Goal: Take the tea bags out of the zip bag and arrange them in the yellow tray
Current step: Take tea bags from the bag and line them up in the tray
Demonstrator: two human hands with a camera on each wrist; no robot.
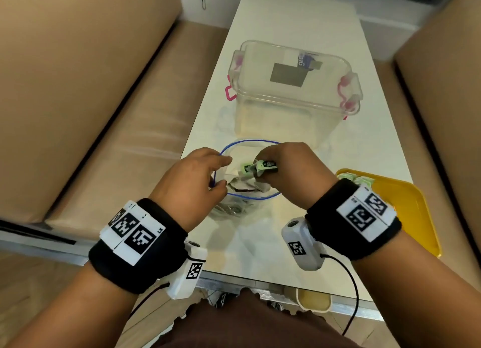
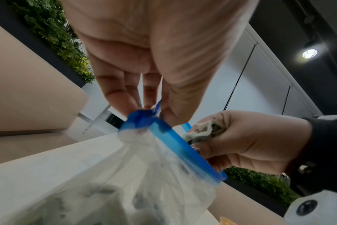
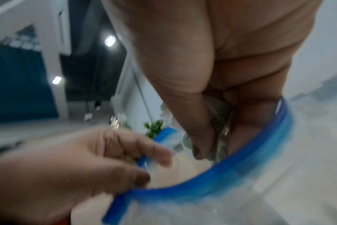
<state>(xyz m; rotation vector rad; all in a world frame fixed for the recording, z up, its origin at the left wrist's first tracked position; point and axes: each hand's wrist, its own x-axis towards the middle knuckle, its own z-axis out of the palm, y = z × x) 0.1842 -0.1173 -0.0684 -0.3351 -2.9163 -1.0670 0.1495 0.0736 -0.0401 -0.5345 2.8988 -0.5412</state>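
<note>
A clear zip bag [image 1: 235, 205] with a blue zipper rim [image 1: 250, 141] stands open on the white table, more tea bags lying inside it. My left hand [image 1: 197, 175] pinches the rim's left corner [image 2: 144, 117] and holds the mouth wide. Over the opening, my right hand [image 1: 286, 170] grips a small bunch of green-and-white tea bags [image 1: 257, 166]; they show again, crumpled in its fingers, as tea bags [image 2: 204, 132] in the left wrist view. The yellow tray [image 1: 406, 204] lies at the right, with several tea bags [image 1: 356, 179] at its far corner.
A clear plastic storage box [image 1: 291, 92] with pink latches stands just behind the zip bag. Tan sofa cushions [image 1: 78, 87] flank the narrow table on both sides. The table's near edge [image 1: 260, 282] runs just below my wrists.
</note>
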